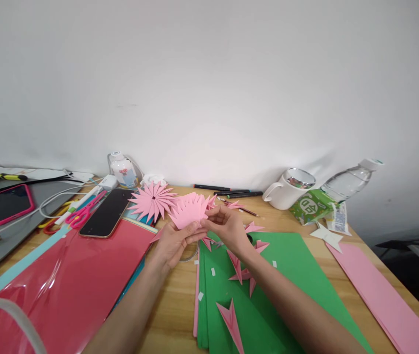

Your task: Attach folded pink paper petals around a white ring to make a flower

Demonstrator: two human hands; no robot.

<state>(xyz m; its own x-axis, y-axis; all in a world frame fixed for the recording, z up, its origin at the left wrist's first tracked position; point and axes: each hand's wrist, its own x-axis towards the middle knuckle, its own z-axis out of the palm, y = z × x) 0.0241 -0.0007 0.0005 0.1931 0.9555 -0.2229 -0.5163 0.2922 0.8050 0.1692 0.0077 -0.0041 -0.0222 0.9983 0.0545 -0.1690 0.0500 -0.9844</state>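
A fan of folded pink paper pieces (186, 212) is held up over the middle of the desk, its points facing away from me. My left hand (178, 242) grips its near edge from the left, thumb on top. At the right end, my right hand (226, 225) pinches the fan, though its fingertips hide what exactly lies between them. Just behind on the left is a round pink paper star (153, 198) with many points. Loose folded pink pieces (231, 322) lie below my right forearm on green paper sheets (286, 275).
Left are a red sheet pack (95, 280), a black phone (106, 214), pink scissors (84, 212) and a pink-cased phone (12, 204). Pens (231, 191), a white mug (288, 189), a green packet (311, 206) and a tilted bottle (351, 182) are along the wall. Pink strips (382, 295) lie right.
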